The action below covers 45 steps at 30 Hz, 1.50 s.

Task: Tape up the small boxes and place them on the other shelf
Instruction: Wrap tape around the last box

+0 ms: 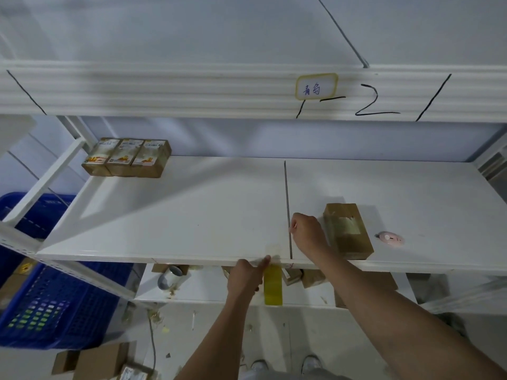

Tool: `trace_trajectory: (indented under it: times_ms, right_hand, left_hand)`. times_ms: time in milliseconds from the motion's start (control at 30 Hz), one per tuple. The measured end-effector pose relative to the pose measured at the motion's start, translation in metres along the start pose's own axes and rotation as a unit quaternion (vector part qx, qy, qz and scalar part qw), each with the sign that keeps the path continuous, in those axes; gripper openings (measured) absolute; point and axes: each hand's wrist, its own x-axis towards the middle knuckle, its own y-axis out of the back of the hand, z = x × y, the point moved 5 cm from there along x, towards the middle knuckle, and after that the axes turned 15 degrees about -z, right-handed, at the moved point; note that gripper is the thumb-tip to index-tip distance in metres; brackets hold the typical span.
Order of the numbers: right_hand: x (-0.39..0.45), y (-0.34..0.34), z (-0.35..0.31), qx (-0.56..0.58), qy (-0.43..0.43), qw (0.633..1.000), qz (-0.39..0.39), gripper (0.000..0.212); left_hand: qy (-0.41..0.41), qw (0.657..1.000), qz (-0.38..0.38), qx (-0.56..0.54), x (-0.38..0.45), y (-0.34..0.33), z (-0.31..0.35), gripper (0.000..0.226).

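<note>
Shelf (192,209): three boxes (127,157) are stood together at back-left corner, prob. already done. One small box (348,231), tape seen on top, is set near front edge just beside right hand (306,231), not yet moved. Right fingers curled; what's held can't be told. Yellow tape strip (273,286) is hung off front edge, pinched by left hand (247,275). Pink cutter (390,238) is left right of box.

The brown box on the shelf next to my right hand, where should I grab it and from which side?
Take the brown box across its two long side faces, coming from above. It lies flat on the shelf, long axis running front to back, with its right side free. The right hand sits by its left side, so that hand is probably best placed. The pink cutter lies well clear.
</note>
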Motion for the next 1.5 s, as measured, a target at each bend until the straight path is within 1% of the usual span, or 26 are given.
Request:
trace_trajectory:
  times_ms: [67, 100, 133, 200, 267, 400, 533, 600, 667, 733, 800, 867, 900, 967, 1033, 1133, 1233, 1300, 1400, 1500]
  right_hand:
    - [-0.003, -0.008, -0.003, 0.043, 0.013, 0.999, -0.030, 0.014]
    - [-0.005, -0.015, -0.005, 0.058, 0.010, 0.997, -0.054, 0.018]
    - [-0.006, -0.021, -0.006, 0.062, 0.002, 0.995, -0.072, 0.023]
    - [-0.006, -0.031, -0.006, 0.053, -0.020, 0.994, -0.091, 0.032]
    - [-0.006, -0.039, -0.004, 0.044, -0.039, 0.993, -0.104, 0.036]
    - [-0.002, -0.041, -0.001, 0.080, -0.058, 0.990, -0.099, 0.024]
    - [-0.001, -0.034, 0.005, 0.082, -0.074, 0.990, -0.088, 0.004]
    - [-0.003, -0.026, 0.007, 0.081, -0.059, 0.993, -0.060, 0.010]
    - [-0.008, -0.010, 0.008, 0.088, -0.046, 0.995, -0.012, 0.009]
    - [-0.014, 0.013, 0.010, 0.085, -0.033, 0.995, 0.048, 0.008]
    - [-0.021, 0.037, 0.018, 0.076, -0.034, 0.991, 0.108, 0.014]
    - [-0.029, 0.058, 0.035, 0.051, -0.065, 0.985, 0.154, 0.022]
    - [-0.033, 0.066, 0.046, 0.045, -0.090, 0.981, 0.164, 0.027]
    - [-0.039, 0.075, 0.072, 0.066, -0.142, 0.974, 0.164, 0.036]
    - [-0.041, 0.076, 0.094, 0.087, -0.170, 0.972, 0.140, 0.042]
    - [-0.043, 0.074, 0.116, 0.111, -0.184, 0.970, 0.110, 0.048]
    - [-0.045, 0.075, 0.127, 0.121, -0.194, 0.968, 0.108, 0.051]
    - [-0.044, 0.075, 0.132, 0.128, -0.196, 0.968, 0.092, 0.052]
    - [-0.043, 0.073, 0.138, 0.156, -0.191, 0.967, 0.071, 0.050]
    - [-0.044, 0.071, 0.143, 0.196, -0.188, 0.960, 0.063, 0.045]
  left_hand:
    - [-0.006, 0.994, 0.079, 0.076, -0.001, 0.018, 0.009, 0.067]
    - [-0.017, 0.991, 0.101, 0.086, 0.000, 0.021, 0.015, 0.065]
    - [-0.028, 0.990, 0.109, 0.084, -0.001, 0.023, 0.022, 0.062]
    - [-0.038, 0.993, 0.094, 0.068, -0.001, 0.021, 0.033, 0.058]
    - [-0.033, 0.994, 0.079, 0.062, 0.000, 0.017, 0.037, 0.054]
    - [-0.009, 0.996, 0.078, 0.041, 0.011, 0.022, 0.031, 0.050]
    - [-0.007, 0.998, 0.062, 0.010, 0.016, 0.024, 0.034, 0.041]
    - [-0.015, 0.997, 0.075, -0.007, 0.014, 0.023, 0.039, 0.040]
    - [-0.033, 0.996, 0.079, -0.014, 0.011, 0.019, 0.050, 0.041]
    - [-0.054, 0.996, 0.068, -0.015, 0.006, 0.012, 0.069, 0.039]
    - [-0.086, 0.995, 0.051, -0.031, 0.006, 0.002, 0.091, 0.037]
    - [-0.122, 0.990, 0.020, -0.070, 0.006, -0.012, 0.114, 0.033]
    - [-0.138, 0.986, 0.001, -0.091, 0.005, -0.020, 0.124, 0.029]
    - [-0.165, 0.978, -0.034, -0.127, 0.001, -0.036, 0.143, 0.018]
    - [-0.173, 0.970, -0.061, -0.156, -0.002, -0.054, 0.157, 0.017]
    - [-0.145, 0.961, -0.091, -0.219, -0.002, -0.079, 0.167, 0.011]
    - [-0.102, 0.949, -0.118, -0.275, 0.003, -0.097, 0.171, 0.033]
    - [-0.074, 0.935, -0.144, -0.314, 0.005, -0.107, 0.172, 0.031]
    - [-0.059, 0.925, -0.138, -0.348, 0.010, -0.114, 0.169, 0.025]
    - [-0.045, 0.905, -0.129, -0.402, 0.010, -0.118, 0.164, 0.019]
